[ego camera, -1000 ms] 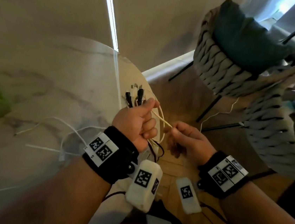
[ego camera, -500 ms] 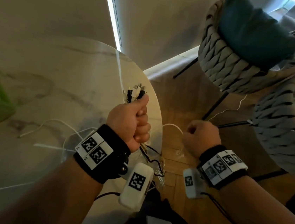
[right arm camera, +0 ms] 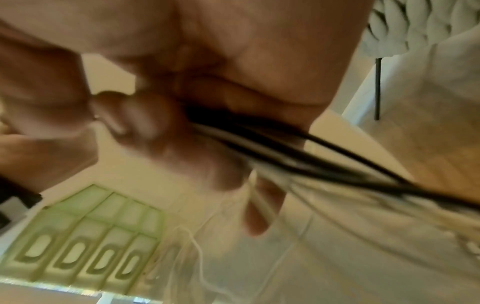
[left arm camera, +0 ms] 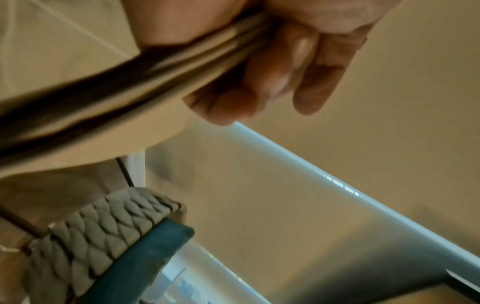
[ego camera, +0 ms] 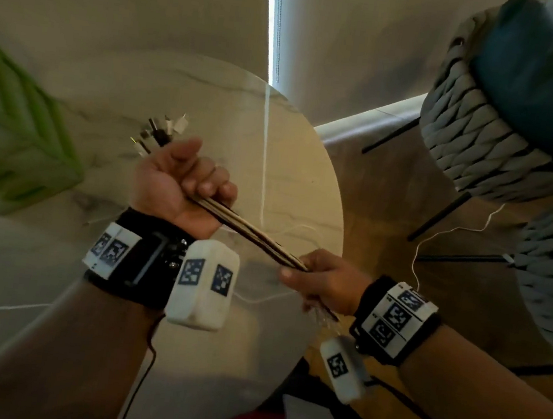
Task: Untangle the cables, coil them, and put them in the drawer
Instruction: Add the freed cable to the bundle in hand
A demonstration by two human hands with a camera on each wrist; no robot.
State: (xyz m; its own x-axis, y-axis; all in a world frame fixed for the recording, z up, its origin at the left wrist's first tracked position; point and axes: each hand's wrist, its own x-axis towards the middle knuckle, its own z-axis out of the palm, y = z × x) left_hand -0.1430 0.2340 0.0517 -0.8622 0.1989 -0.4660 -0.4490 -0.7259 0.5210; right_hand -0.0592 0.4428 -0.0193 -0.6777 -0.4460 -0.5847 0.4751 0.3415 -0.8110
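A bundle of black and white cables (ego camera: 251, 232) runs taut between my two hands above the round marble table (ego camera: 54, 270). My left hand (ego camera: 181, 184) grips the bundle in a fist, and several plug ends (ego camera: 161, 130) stick out above the thumb. Lower right, my right hand (ego camera: 321, 283) holds the same cables near the table's edge, with loose ends hanging below it. In the left wrist view the cables (left arm camera: 116, 78) pass under curled fingers (left arm camera: 285, 67). In the right wrist view black and white strands (right arm camera: 298, 156) leave the fist toward the lower right. No drawer is in view.
A green slotted plastic crate (ego camera: 10, 141) stands at the table's left. Thin white cords (ego camera: 268, 298) lie on the tabletop. A grey woven chair (ego camera: 484, 129) with a teal cushion stands on the wooden floor at the right. A bright window strip (ego camera: 273, 26) runs up the wall.
The right hand has come back to the bundle and now grips it below the left fist, so the cables stretch straight between both hands. The left hand has tilted leftward.
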